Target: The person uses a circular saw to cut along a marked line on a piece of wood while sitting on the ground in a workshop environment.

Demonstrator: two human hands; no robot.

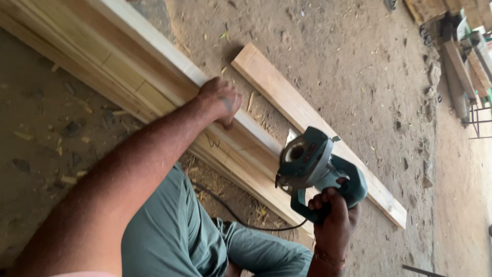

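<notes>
Saw in right grip, left palm on timber

Saw blade mostly hidden: only a sliver of bright metal shows behind the guard of the teal circular saw (316, 169). Right hand (334, 215) wraps the rear handle, fingers closed tight around it; the thumb is out of sight behind the grip, and the wrist with a thin bracelet (328, 256) runs off the bottom edge. Black cord (241, 215) trails from under the saw, away from those fingers, and passes behind the green trouser leg (174, 231).

Left hand (221, 100) lies palm-down on the top edge of the long timber frame (133, 66), fingers curled loosely over its far side, tips hidden behind the wood. The frame runs out of view at the upper left; its lower end is covered by the saw body. Pencil-like marks sit on the wood just below the left fingers, too small to read.

Loose plank (307, 118) lies on the dirt floor (359, 61) beyond both hands, partly covered by the saw.

Stacked lumber (461, 61) at upper right is cut off and blurred. No containers discernible.
</notes>
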